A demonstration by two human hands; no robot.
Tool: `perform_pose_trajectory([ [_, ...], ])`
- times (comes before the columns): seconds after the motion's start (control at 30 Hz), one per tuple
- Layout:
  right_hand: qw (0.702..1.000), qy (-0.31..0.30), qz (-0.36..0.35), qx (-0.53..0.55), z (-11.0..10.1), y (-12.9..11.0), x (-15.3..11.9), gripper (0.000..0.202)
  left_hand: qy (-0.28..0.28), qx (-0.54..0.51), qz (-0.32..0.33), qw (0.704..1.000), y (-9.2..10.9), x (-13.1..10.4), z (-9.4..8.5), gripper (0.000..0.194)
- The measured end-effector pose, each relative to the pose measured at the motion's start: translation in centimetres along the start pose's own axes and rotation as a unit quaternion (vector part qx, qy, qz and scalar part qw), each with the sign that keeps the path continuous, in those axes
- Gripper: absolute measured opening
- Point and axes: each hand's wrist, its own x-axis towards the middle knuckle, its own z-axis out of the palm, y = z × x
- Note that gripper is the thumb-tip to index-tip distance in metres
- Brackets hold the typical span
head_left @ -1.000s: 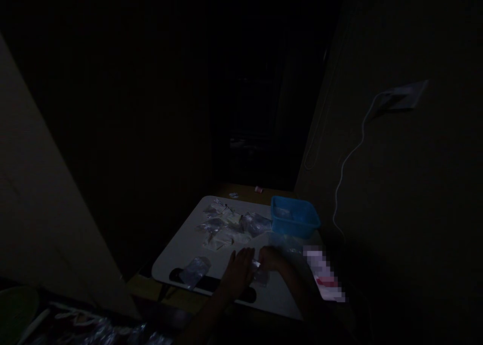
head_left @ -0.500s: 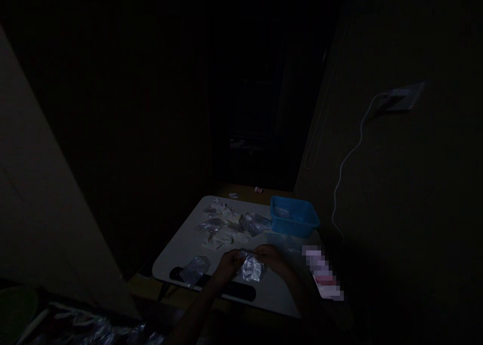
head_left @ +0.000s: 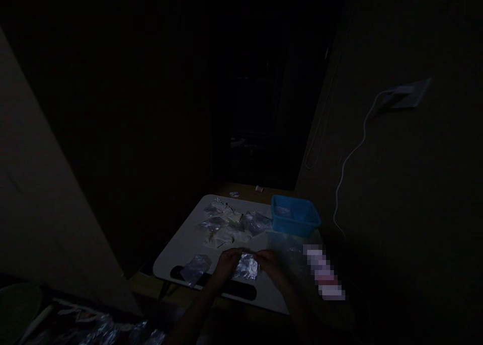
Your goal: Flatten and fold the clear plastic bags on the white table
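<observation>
A shiny clear plastic bag (head_left: 247, 267) hangs between my two hands over the near part of a small white table (head_left: 177, 249). My left hand (head_left: 227, 262) pinches its upper left edge. On the other side, my right hand (head_left: 268, 261) grips the upper right edge, fingers closed. Dim light hides whether anything is inside the bag. Beyond my hands lies a heap of crumpled clear plastic bags (head_left: 222, 224), some with pale matter in or under them. Another flat plastic bag (head_left: 196, 268) lies to the left, partly over the table's dark slot.
A blue plastic basket (head_left: 296, 228) stands at the table's back right, with something clear inside. A pixelated pale object (head_left: 323, 273) is at the right edge. A white cable (head_left: 342, 169) runs down from a wall socket (head_left: 407, 94). More shiny plastic (head_left: 105, 330) lies at lower left.
The bag between my hands has shifted slightly left and looks spread wider and flatter. My right hand has lowered a little. The other things stay put; the view shifts slightly.
</observation>
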Motion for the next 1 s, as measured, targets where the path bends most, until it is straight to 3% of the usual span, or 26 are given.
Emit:
perform_pose_trajectory([
  [0.2, 0.999, 0.029, 0.004, 0.016, 0.2, 1.1, 0.2, 0.043, 0.006, -0.017, -0.008, 1.000, -0.1, -0.1, 0.1, 0.038],
  [0.4, 0.999, 0.011, 0.033, 0.042, 0.4, 1.6, -0.3, 0.051, 0.030, -0.028, -0.020, 0.999, 1.3, -0.5, 0.2, 0.037],
  [0.57, 0.998, 0.035, 0.032, 0.045, 0.8, 1.6, -0.5, 0.052, 0.041, -0.017, -0.021, 0.999, 2.1, -0.8, 0.4, 0.042],
  [0.77, 0.998, 0.061, 0.006, 0.028, 1.1, 1.4, -0.8, 0.046, 0.001, 0.000, -0.018, 1.000, 1.7, -0.8, 0.3, 0.045],
  [1.0, 0.998, 0.060, -0.027, -0.011, 0.9, 1.0, -1.6, 0.040, 0.017, 0.063, 0.006, 0.998, 1.1, -0.5, 0.3, 0.044],
])
